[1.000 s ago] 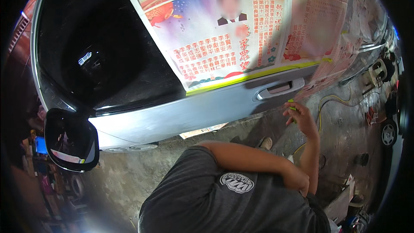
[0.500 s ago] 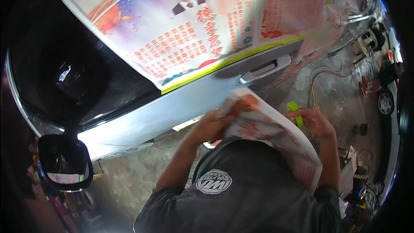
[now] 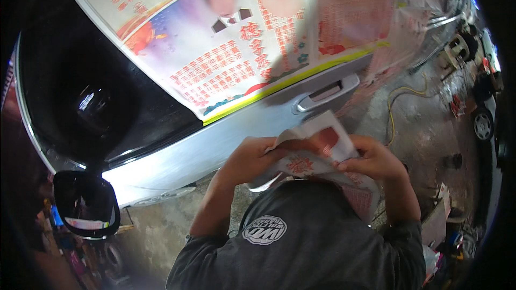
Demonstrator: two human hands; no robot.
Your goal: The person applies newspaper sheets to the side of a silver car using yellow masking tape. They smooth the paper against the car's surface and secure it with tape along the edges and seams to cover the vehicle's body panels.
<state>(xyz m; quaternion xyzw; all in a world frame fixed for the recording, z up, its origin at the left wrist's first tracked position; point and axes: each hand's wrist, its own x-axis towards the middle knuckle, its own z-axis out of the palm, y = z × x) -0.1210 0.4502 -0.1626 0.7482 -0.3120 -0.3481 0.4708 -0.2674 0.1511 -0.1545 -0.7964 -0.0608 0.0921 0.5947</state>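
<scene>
A loose sheet of newspaper (image 3: 301,165) with red print is bunched up in front of my chest. My left hand (image 3: 251,157) pinches its left part, and my right hand (image 3: 375,158) grips its right edge, thumb on top. The lower part of the sheet hangs down against my dark shirt. Just beyond my hands is the silver car door (image 3: 250,131) with its handle (image 3: 328,94). Printed paper (image 3: 215,64) covers part of the window, its lower edge fixed by a strip of yellow-green tape (image 3: 285,84). No tape roll shows in either hand.
The wing mirror (image 3: 86,204) juts out at the lower left, beside the dark windscreen (image 3: 70,91). Clear plastic film (image 3: 408,27) hangs at the upper right. A yellow hose (image 3: 391,115) lies on the concrete floor. Another car's wheel (image 3: 482,124) stands far right.
My right hand has moved left onto the newspaper sheet, and the green tape roll seen at its fingers is out of sight. The sheet has been drawn together between both hands.
</scene>
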